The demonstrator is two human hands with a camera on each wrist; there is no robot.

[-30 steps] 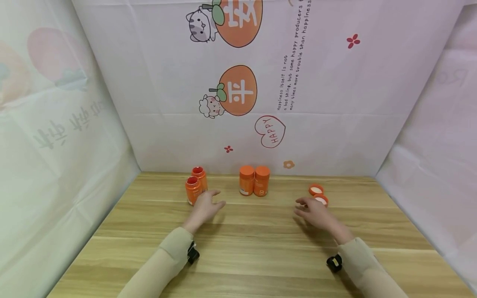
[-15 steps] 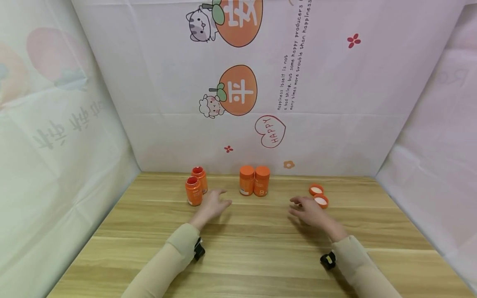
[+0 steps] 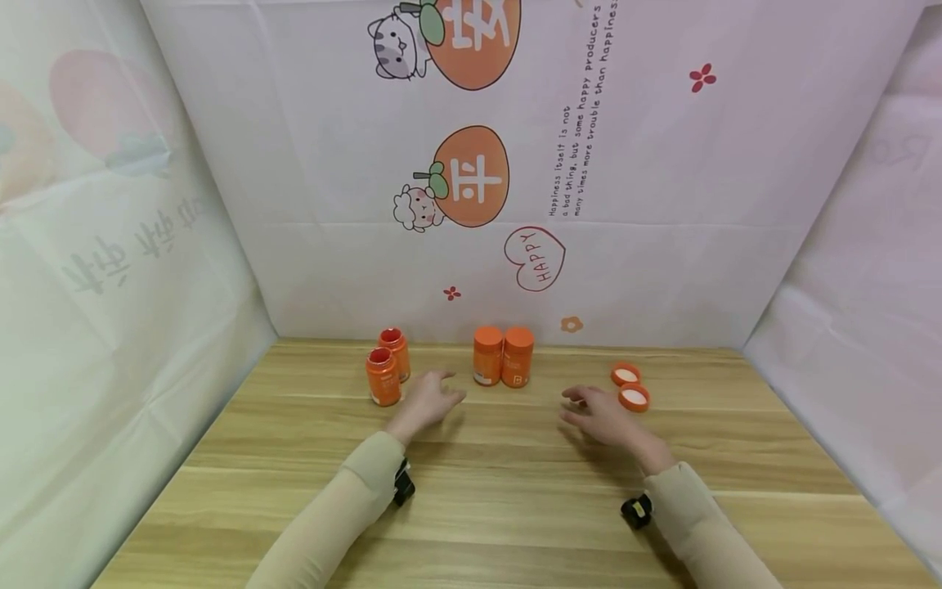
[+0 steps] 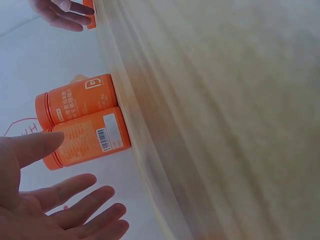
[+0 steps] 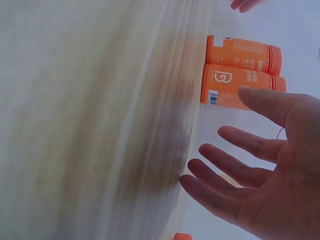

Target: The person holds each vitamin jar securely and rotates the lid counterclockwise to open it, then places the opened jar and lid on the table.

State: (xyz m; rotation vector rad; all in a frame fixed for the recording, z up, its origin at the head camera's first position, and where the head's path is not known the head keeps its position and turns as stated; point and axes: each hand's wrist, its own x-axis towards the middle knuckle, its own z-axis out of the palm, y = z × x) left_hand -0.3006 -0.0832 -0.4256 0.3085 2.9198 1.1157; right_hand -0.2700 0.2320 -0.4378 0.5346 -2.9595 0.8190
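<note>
Two capped orange bottles stand side by side near the back of the table, the left bottle [image 3: 487, 357] touching or nearly touching the right bottle [image 3: 518, 358]. My left hand [image 3: 428, 402] hovers to their left, fingers spread and holding nothing. On the other side my right hand [image 3: 603, 415] is likewise relaxed, thumb apart from the fingers. Both palms face inward toward the capped pair, as the left wrist view shows with its hand [image 4: 65, 200] and the right wrist view with its own [image 5: 265, 165].
Left of my left hand stand two uncapped orange bottles, the front bottle [image 3: 383, 380] partly overlapping the rear bottle [image 3: 398, 360]. Two orange caps, the far cap [image 3: 625, 375] and the near cap [image 3: 634, 398], lie white inside up beyond my right hand. A printed cloth wall [image 3: 648, 245] closes off the table's back.
My left hand has moved right, away from the uncapped bottles, and my right hand has moved left, away from the caps. The bottles and caps have stayed put.
</note>
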